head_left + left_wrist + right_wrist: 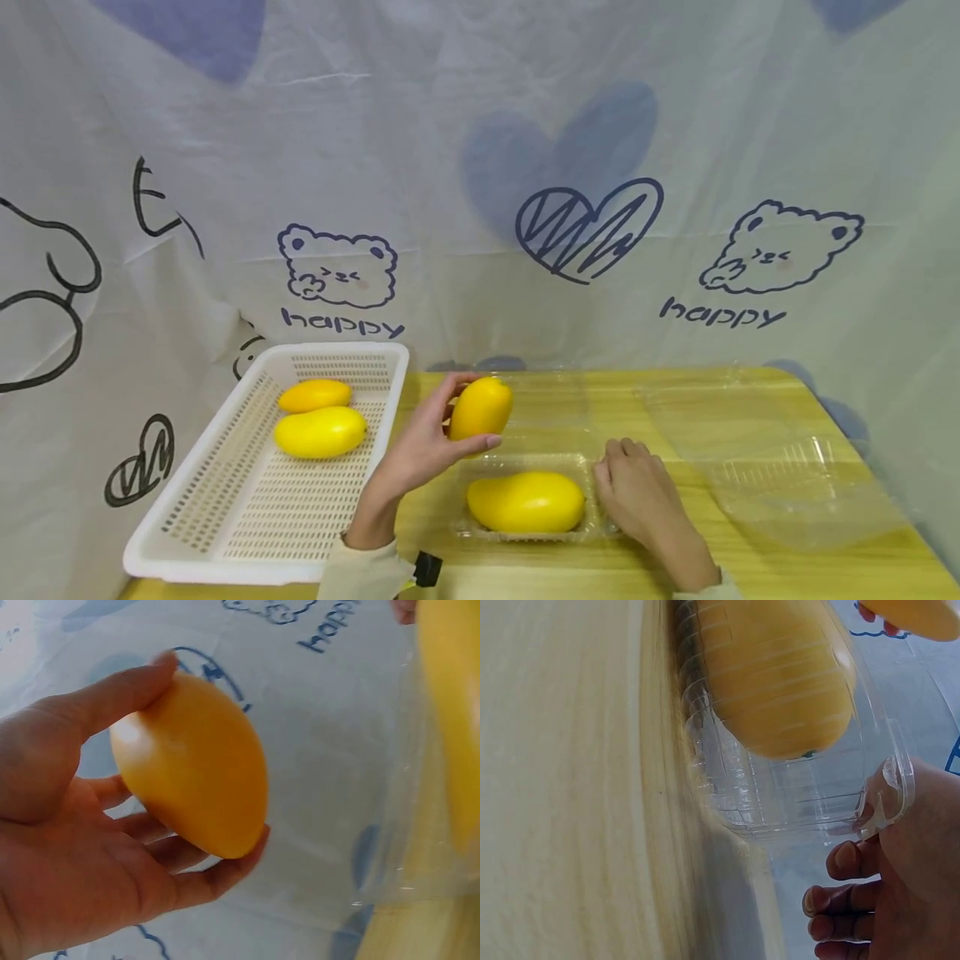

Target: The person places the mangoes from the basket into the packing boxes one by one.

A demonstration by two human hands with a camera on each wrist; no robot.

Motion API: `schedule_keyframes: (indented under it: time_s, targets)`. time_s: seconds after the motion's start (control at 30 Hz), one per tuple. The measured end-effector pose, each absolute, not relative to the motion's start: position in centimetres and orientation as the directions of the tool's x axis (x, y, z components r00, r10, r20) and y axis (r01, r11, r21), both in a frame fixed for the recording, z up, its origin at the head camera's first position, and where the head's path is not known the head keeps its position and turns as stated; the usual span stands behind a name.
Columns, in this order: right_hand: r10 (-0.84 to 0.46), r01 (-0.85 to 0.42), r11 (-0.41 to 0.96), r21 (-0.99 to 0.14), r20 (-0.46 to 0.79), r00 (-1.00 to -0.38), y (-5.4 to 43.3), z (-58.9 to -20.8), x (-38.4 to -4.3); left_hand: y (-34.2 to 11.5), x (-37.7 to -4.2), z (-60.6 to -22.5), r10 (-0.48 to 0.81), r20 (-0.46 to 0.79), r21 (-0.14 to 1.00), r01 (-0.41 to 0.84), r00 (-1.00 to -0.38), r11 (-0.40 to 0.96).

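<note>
My left hand (427, 437) holds a yellow mango (482, 410) in the air, thumb on one side and fingers on the other. Below it a clear plastic clamshell box (592, 521) stands on the table, a second mango (527, 502) lying lengthwise in it. The right hand (641, 496) is at the box's right end with fingers curled. In the right wrist view, that hand (922, 855) grips the rim corner of the box (780, 799), its thumb partly seen through the plastic. The raised mango (196, 769) is well apart from the box in the left wrist view.
A white perforated basket (262, 533) stands at the left with two mangoes (320, 432) in it. More clear plastic boxes (795, 475) lie at the right of the wooden table (540, 579). A printed cloth (450, 167) hangs behind the table.
</note>
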State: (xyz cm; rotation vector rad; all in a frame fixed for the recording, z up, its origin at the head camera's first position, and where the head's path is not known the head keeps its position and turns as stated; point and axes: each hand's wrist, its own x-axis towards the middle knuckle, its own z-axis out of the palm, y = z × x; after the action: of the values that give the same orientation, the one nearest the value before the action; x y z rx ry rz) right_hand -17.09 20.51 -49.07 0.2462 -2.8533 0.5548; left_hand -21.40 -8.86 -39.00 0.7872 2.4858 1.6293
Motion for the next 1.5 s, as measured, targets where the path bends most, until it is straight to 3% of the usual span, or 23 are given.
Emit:
schedule_keyframes:
  time_s: [0.23,0.4,0.57,0.77,1.0,1.2,1.5]
  targets:
    - [-0.114,-0.194,0.913,-0.359,0.232,-0.966,20.6,-48.9,-17.0,-8.3,-21.6,-40.1,0.438,0.212,0.904,0.346,-0.874,0.252]
    - [-0.116,-0.198,0.912,-0.36,0.237,-0.964,20.5,-49.1,-17.0,-8.0,-21.8,-40.5,0.431,0.157,0.958,0.243,-0.888,0.151]
    - [-0.122,-0.2,0.908,-0.369,0.225,-0.967,20.5,-49.1,-16.9,-7.7,-22.2,-41.2,0.405,0.112,0.993,0.112,-0.907,-0.024]
    - [-0.124,-0.201,0.907,-0.371,0.221,-0.967,20.6,-48.9,-17.0,-7.1,-22.7,-41.7,0.496,0.086,0.973,-0.034,-0.864,-0.229]
    - [-0.126,-0.21,0.906,-0.367,0.24,-0.962,20.6,-48.8,-17.0,-7.1,-23.3,-42.9,0.527,0.003,0.993,-0.06,-0.85,-0.102]
    - [-0.118,-0.203,0.904,-0.378,0.235,-0.965,20.5,-48.8,-17.0,-6.7,-23.6,-44.0,0.484,0.047,0.981,0.132,-0.874,0.143]
    - [-0.109,-0.196,0.907,-0.373,0.242,-0.964,20.5,-49.0,-17.1,-6.3,-23.5,-45.1,0.561,0.127,0.866,0.368,-0.818,0.34]
